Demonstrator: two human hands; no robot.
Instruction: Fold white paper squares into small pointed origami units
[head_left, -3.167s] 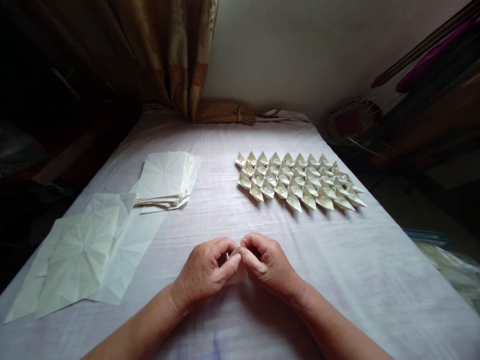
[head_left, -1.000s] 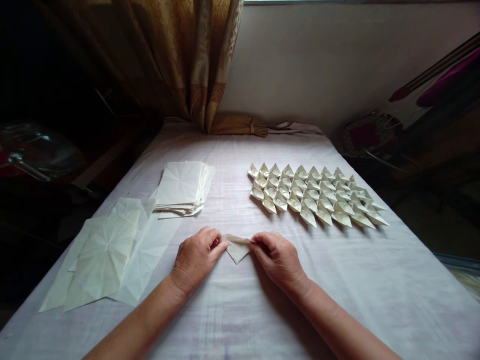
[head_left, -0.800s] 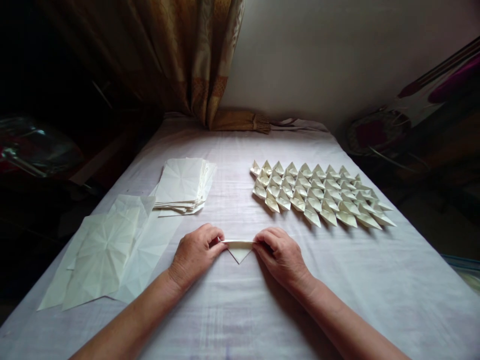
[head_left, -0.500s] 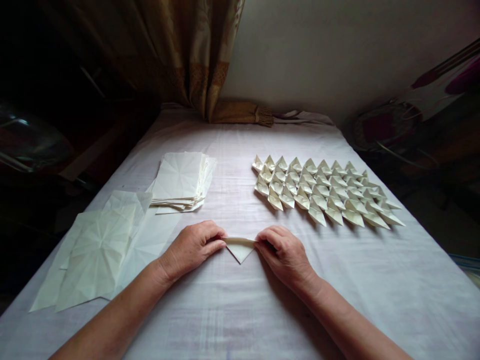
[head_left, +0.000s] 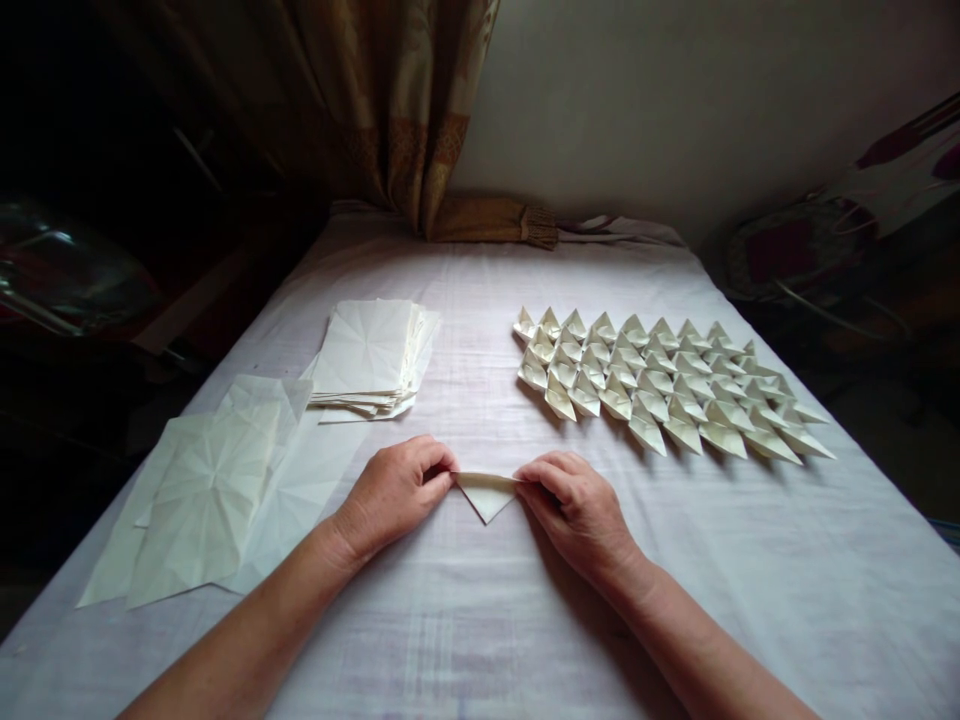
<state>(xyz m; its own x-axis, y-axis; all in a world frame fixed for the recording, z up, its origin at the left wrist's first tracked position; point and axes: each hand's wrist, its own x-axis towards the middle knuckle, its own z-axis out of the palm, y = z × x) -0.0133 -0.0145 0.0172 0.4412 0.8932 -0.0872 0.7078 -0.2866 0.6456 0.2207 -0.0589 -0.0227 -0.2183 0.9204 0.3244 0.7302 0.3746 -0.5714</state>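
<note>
A small folded paper [head_left: 487, 497], cream white, shows as a triangle with its point toward me and a folded band along its top edge. My left hand [head_left: 401, 490] pinches its left corner between thumb and fingers. At the right corner my right hand [head_left: 574, 500] grips it the same way, fingers curled. Both corners are hidden by the fingertips. Beyond my right hand stand several folded paper boats [head_left: 660, 375], set close together in slanting rows.
A stack of creased paper squares [head_left: 367, 345] lies beyond my left hand. Loose creased sheets [head_left: 214, 490] overlap at the left. Everything rests on a cloth-covered surface [head_left: 480, 275]. A brown-gold curtain [head_left: 409, 120] hangs at the back, its hem touching the cloth.
The whole view has shifted slightly, so the things appear a little farther right. Both hands keep their pinch on the folded paper, whose shape looks nearly the same.
</note>
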